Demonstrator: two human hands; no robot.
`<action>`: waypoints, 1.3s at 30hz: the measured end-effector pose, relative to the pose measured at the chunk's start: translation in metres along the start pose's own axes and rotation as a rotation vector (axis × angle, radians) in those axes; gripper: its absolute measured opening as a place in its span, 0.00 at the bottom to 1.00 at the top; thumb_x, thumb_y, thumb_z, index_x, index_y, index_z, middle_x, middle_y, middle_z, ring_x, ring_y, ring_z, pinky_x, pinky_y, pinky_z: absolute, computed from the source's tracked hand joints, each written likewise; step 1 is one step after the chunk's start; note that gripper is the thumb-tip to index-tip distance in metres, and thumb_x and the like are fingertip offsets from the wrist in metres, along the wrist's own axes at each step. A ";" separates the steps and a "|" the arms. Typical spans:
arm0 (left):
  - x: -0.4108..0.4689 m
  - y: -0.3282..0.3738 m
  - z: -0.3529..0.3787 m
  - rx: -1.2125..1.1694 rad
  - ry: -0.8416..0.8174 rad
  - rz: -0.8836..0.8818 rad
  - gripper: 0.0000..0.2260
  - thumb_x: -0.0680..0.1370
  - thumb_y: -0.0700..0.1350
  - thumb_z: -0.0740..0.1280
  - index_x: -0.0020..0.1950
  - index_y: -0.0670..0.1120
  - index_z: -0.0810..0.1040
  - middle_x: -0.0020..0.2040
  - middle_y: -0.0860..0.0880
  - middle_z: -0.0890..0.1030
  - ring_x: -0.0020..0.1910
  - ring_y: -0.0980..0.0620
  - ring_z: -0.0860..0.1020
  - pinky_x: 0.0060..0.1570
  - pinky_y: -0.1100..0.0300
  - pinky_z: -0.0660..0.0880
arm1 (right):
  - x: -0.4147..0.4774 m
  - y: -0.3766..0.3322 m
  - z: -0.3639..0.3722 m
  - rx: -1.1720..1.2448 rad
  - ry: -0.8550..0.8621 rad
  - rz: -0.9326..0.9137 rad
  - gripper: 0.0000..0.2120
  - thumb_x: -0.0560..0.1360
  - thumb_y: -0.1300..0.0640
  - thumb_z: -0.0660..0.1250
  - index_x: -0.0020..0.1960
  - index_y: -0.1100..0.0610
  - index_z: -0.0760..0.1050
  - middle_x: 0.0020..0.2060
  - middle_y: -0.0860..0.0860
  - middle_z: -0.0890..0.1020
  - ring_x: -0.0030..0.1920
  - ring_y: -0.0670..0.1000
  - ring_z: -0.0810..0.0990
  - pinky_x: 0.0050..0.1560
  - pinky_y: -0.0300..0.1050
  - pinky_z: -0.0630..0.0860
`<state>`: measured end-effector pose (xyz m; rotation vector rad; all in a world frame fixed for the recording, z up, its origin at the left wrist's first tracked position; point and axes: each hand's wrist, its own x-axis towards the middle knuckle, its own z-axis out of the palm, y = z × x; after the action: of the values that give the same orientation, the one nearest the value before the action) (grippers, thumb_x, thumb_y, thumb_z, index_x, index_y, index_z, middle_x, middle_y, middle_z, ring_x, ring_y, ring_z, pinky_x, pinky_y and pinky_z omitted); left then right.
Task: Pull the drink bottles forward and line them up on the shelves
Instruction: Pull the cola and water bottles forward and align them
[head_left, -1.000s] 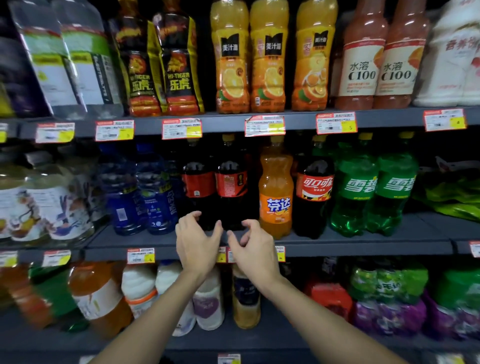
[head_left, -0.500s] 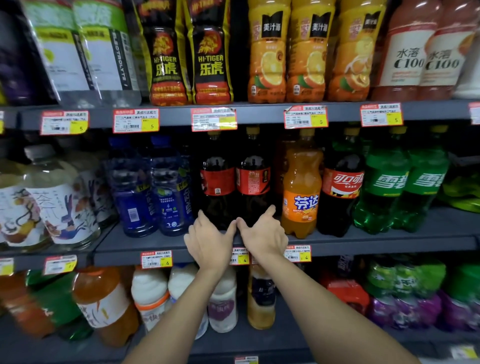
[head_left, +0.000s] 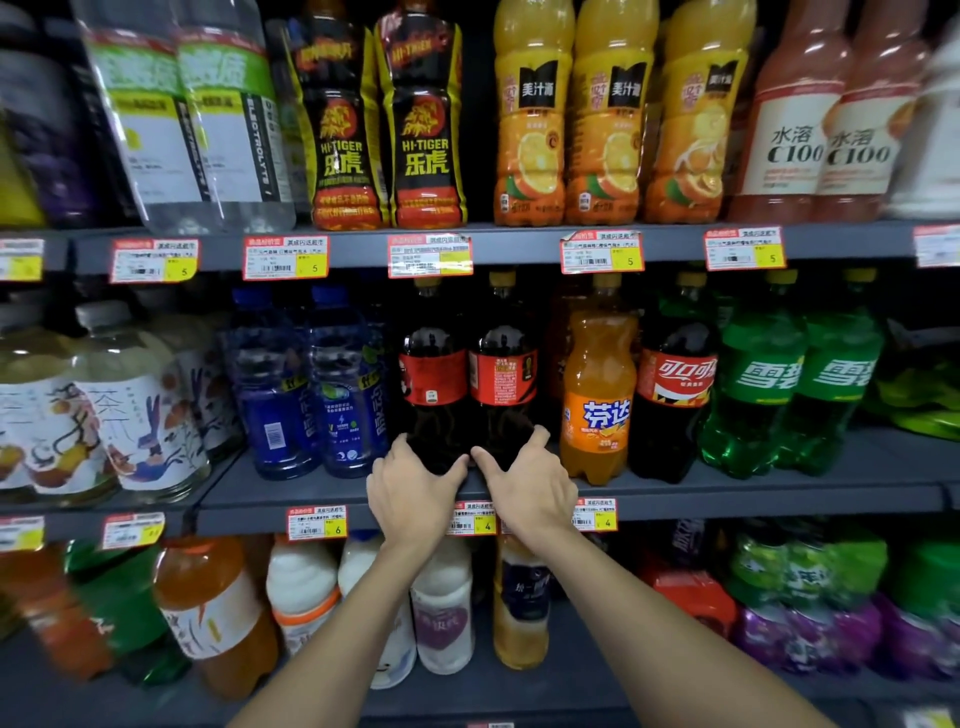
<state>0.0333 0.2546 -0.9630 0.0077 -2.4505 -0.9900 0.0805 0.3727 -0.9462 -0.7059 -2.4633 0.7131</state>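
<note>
Two dark cola bottles with red labels stand side by side, set back on the middle shelf (head_left: 311, 493). My left hand (head_left: 415, 493) grips the base of the left cola bottle (head_left: 434, 379). My right hand (head_left: 524, 488) grips the base of the right cola bottle (head_left: 503, 374). My thumbs nearly meet between the two bottles. An orange soda bottle (head_left: 600, 395) and another cola bottle (head_left: 675, 395) stand further forward just to the right.
Two green soda bottles (head_left: 795, 384) stand right of the cola, and blue bottles (head_left: 311, 395) and tea bottles (head_left: 130, 415) to the left. The upper shelf holds energy drinks, orange juice and C100 bottles. The lower shelf holds milk and juice bottles. Price tags line the shelf edges.
Both hands reached forward from in front of the shelf edge and closed round the bases of the two set-back cola bottles. The view moved closer to the shelf.
</note>
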 end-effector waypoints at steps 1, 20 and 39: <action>-0.002 -0.002 -0.003 0.007 -0.006 0.001 0.35 0.68 0.66 0.73 0.64 0.43 0.76 0.53 0.45 0.83 0.55 0.43 0.78 0.55 0.47 0.75 | -0.002 0.002 -0.002 -0.002 -0.005 -0.021 0.35 0.75 0.31 0.63 0.67 0.57 0.62 0.50 0.54 0.83 0.52 0.57 0.83 0.42 0.48 0.70; -0.023 0.013 -0.024 0.127 -0.137 0.058 0.33 0.78 0.55 0.66 0.74 0.36 0.61 0.63 0.41 0.77 0.62 0.42 0.73 0.60 0.49 0.72 | -0.017 0.011 -0.013 -0.006 0.043 -0.128 0.28 0.76 0.31 0.62 0.57 0.55 0.60 0.41 0.50 0.82 0.44 0.54 0.83 0.42 0.48 0.78; -0.007 -0.003 -0.018 -0.117 -0.059 -0.014 0.36 0.71 0.61 0.74 0.70 0.43 0.67 0.65 0.45 0.75 0.67 0.44 0.70 0.63 0.49 0.72 | -0.003 0.011 -0.004 0.066 -0.048 -0.067 0.43 0.70 0.28 0.66 0.68 0.59 0.58 0.53 0.55 0.82 0.53 0.58 0.83 0.45 0.48 0.75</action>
<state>0.0473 0.2424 -0.9569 -0.0448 -2.4440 -1.1534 0.0887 0.3803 -0.9499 -0.5846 -2.4816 0.7904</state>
